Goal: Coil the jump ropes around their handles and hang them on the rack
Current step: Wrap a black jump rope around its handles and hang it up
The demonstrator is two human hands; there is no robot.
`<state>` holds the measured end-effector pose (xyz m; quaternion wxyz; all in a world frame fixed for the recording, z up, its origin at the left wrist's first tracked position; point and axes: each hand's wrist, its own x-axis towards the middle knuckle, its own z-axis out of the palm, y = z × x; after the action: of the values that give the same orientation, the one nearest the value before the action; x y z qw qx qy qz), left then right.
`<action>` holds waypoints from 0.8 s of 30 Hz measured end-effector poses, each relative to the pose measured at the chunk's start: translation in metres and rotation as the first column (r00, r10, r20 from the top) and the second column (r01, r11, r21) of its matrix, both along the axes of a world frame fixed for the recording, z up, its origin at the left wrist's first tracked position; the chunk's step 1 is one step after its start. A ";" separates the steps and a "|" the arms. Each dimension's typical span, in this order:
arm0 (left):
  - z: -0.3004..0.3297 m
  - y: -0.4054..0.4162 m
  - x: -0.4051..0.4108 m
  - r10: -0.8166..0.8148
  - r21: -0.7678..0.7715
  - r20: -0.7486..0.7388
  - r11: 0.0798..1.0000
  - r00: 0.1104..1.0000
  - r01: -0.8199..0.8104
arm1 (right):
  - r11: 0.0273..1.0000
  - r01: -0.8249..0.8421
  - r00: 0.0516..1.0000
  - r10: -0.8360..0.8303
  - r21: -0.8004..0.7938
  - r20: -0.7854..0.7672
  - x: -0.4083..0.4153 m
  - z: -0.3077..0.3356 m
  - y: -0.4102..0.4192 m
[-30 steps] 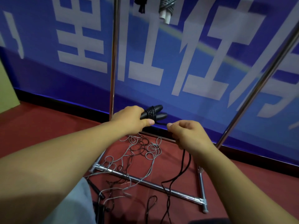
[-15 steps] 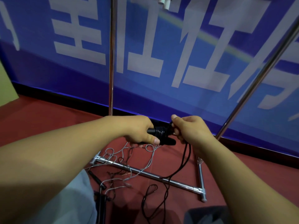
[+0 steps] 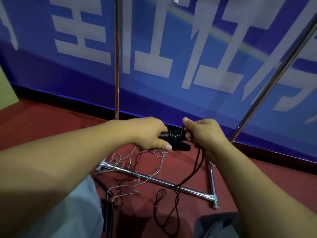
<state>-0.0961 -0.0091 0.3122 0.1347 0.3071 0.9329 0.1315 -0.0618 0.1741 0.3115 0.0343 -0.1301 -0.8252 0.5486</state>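
The left hand [image 3: 145, 133] grips a pair of black handles [image 3: 173, 140], fingers curled round them and the thumb lying along the underside. Several turns of black rope [image 3: 197, 167] are wound tight round the middle of the handles. The right hand [image 3: 204, 133] is just beside the coil, its fingers [image 3: 187, 134] curled and pinching the rope where it leaves the handles. From there the loose rope hangs down, crosses the metal rack [image 3: 154, 179] base bar and loops on the red floor [image 3: 42, 122]. A tangled grey rope [image 3: 135, 170] lies over the same bar to the left, with more black handles below it. The rack's two posts rise in front of a blue banner [image 3: 214, 86].
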 end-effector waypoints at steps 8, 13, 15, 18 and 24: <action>0.006 -0.002 0.006 -0.027 -0.068 -0.059 0.997 0.998 0.023 | 0.956 -0.007 0.997 0.030 0.292 -0.075 -0.002 -0.004 0.002; 0.012 -0.007 0.013 -0.090 -0.152 -0.186 0.986 0.978 0.062 | 0.914 -0.040 0.991 0.087 0.403 -0.099 -0.002 0.000 0.005; 0.013 -0.009 0.013 -0.111 -0.150 -0.210 0.985 0.971 0.080 | 0.941 -0.075 0.993 0.099 0.330 -0.057 -0.003 -0.002 0.008; 0.013 -0.014 0.012 -0.112 -0.056 -0.152 0.993 0.982 0.104 | 0.969 -0.131 0.990 0.137 0.209 -0.013 -0.004 -0.002 0.011; 0.010 -0.018 0.011 -0.151 0.242 0.070 0.962 0.986 0.130 | 0.933 -0.339 0.930 0.352 -0.119 0.109 -0.004 0.000 0.018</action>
<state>-0.0848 -0.0274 0.3225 0.1470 0.3802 0.8796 0.2450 -0.0661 0.1919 0.3118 -0.1224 -0.0193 -0.8076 0.5765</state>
